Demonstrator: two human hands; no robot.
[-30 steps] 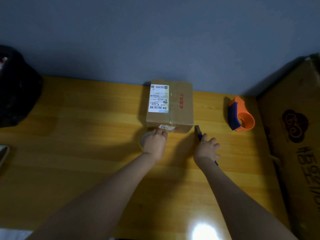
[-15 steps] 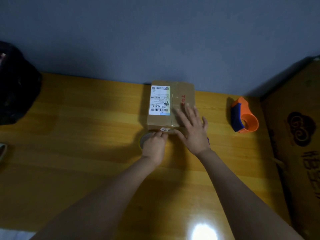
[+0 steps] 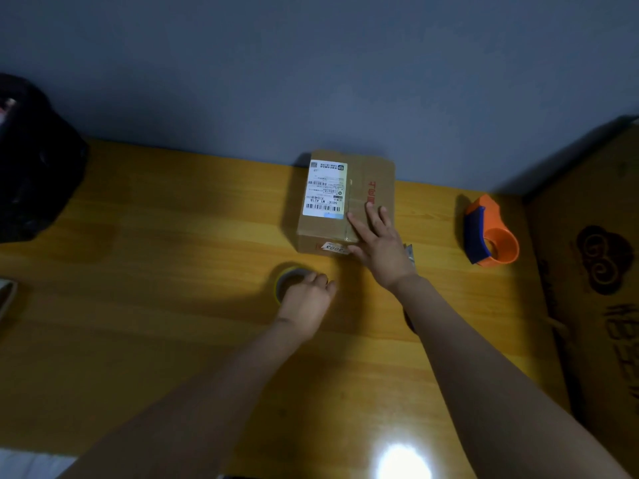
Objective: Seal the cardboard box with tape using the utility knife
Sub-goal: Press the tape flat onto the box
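Observation:
A small cardboard box (image 3: 375, 178) with a white shipping label stands at the back of the wooden table (image 3: 155, 288), against the wall. My right hand (image 3: 378, 243) lies flat on the box's near right corner, fingers spread. A roll of clear tape (image 3: 285, 280) lies flat on the table in front of the box. My left hand (image 3: 306, 300) rests on the roll, fingers curled over it. The utility knife (image 3: 410, 252) lies on the table to the right of the box; only its tip shows past my right wrist.
An orange and blue tape dispenser (image 3: 491, 236) stands to the right of the box. A large cardboard carton (image 3: 594, 278) fills the right edge. A black bag (image 3: 31, 160) sits at the far left. A pale object (image 3: 5, 297) pokes in at the left edge.
My right hand left the knife on the table and moved onto the box top. My left hand drew back from the box's front face onto the tape roll.

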